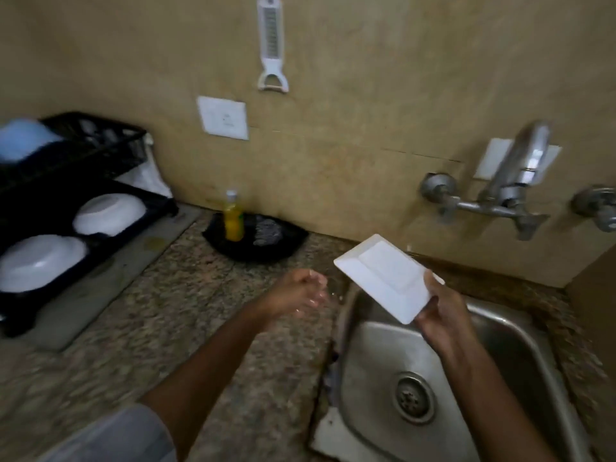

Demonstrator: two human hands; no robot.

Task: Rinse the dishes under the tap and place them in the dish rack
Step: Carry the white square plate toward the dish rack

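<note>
The white rectangular plate [383, 278] is gripped at one corner by the right hand [440, 315] and held tilted above the sink [500, 328], probably for draining, while the empty, loosely curled left hand [300, 291] is extended over the tabletop [166, 311] toward the dish rack [33, 195].

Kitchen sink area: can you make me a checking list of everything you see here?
Surface: speckled stone counter; steel sink, no water seen running.
Job's things: white rectangular plate held over the sink; two upturned white bowls in the black dish rack; tap.
Clutter: yellow soap bottle on a black tray.
Hands: right hand grips the plate; left hand empty, wet.
Cables: nothing seen.
Surroundings: peeler and switch plate on the wall.
</note>
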